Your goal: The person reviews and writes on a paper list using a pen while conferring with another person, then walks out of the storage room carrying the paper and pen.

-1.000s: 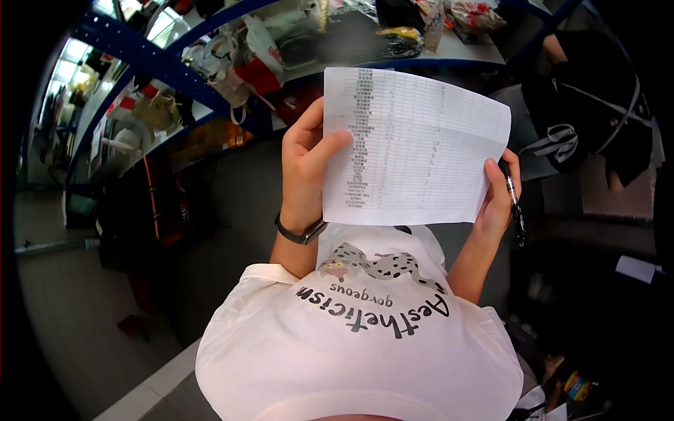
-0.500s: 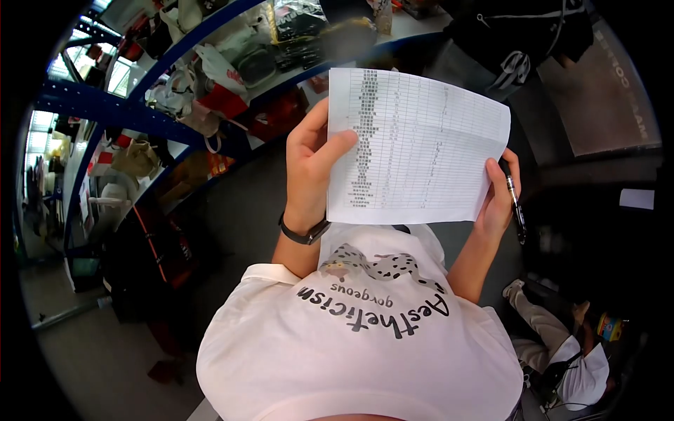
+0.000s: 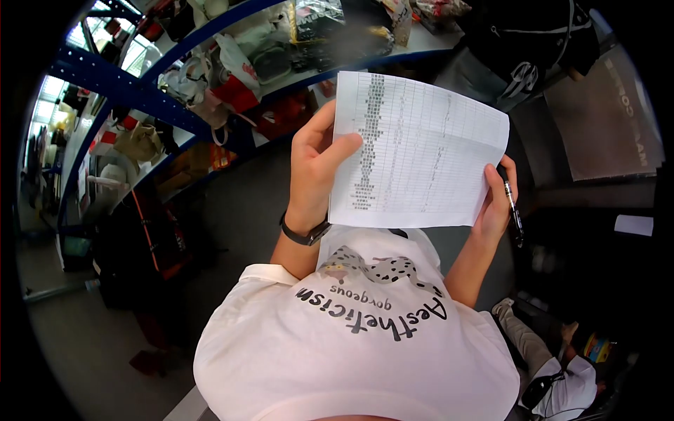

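Observation:
A white printed sheet of paper (image 3: 421, 154) with a table of rows and columns is held up in front of my chest, slightly curved. My left hand (image 3: 314, 165) grips its left edge, thumb on the front and fingers behind. On the opposite edge, my right hand (image 3: 497, 200) pinches the paper, its thumb on the front. A black pen (image 3: 511, 203) is also tucked in the right hand's fingers, pointing down beside the sheet. The fingers behind the paper are hidden. A dark band (image 3: 302, 231) circles my left wrist.
Blue-framed shelves (image 3: 154, 105) full of bags and wrapped goods stand at the upper left. A black bag (image 3: 523, 42) is at the upper right near a brown carton (image 3: 607, 119). Another person (image 3: 562, 382) is at the lower right, near a small white sheet (image 3: 634, 224).
The surroundings have shifted slightly in view as my head turned. Both hands keep their hold on the paper, and the pen stays in my right hand.

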The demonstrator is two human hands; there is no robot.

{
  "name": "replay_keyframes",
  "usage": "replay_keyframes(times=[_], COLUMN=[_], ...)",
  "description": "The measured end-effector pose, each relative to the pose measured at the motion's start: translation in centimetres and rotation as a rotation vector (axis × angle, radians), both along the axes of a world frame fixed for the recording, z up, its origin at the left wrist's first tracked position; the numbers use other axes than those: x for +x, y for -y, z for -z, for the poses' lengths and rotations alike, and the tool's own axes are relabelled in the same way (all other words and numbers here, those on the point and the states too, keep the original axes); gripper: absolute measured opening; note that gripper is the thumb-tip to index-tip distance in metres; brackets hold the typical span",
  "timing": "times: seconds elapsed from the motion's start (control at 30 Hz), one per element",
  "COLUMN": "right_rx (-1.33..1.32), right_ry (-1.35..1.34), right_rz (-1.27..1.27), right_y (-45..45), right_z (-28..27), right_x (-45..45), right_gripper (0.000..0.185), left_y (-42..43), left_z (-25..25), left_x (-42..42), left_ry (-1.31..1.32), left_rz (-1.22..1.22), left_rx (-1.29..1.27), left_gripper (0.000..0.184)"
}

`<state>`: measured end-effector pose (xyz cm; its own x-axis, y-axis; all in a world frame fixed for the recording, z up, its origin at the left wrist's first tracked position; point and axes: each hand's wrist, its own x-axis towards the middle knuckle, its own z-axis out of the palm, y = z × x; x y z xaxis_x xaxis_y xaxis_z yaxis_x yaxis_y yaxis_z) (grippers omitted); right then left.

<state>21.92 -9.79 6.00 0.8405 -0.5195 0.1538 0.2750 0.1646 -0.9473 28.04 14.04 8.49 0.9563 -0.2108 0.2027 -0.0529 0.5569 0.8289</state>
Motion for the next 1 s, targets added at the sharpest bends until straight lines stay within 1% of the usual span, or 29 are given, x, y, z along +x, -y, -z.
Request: replay_keyframes(times=[0.33,0.67,0.7,0.83,0.93,1.0], right_rx=[-0.005,0.034,0.042,0.023,-0.009,0.015], right_ry=[-0.006,-0.01,-0.005,-0.036,-0.045,-0.038], right_rz=[-0.053,-0.074,-0.079,-0.11,-0.115,-0.087], right_y=[0.3,0.3,0.2,0.7,0.7,0.2], right_z=[0.2,0.5,1.4,1.2,1.1,0.8], right_x=[1.1,1.5,1.9,1.5,1.4,1.5], right_gripper=[0.028,0.027,0.027,0.03,0.029,0.027], left_y=[0.0,0.1,0.0,0.1,0.0,0.1], left_z=[0.2,0.5,1.2,0.8,1.0,1.0], left_x=[-0.3,-0.3,0.0,0.0,0.0,0.0], left_ry=[0.012,-0.003,0.001,0.0,-0.015,-0.027], left_rz=[-0.062,-0.086,-0.095,-0.097,-0.081,-0.087], left_rx=[0.032,0.037,0.04,0.037,0.031,0.032], left_gripper=[0.046,0.045,0.045,0.046,0.045,0.044])
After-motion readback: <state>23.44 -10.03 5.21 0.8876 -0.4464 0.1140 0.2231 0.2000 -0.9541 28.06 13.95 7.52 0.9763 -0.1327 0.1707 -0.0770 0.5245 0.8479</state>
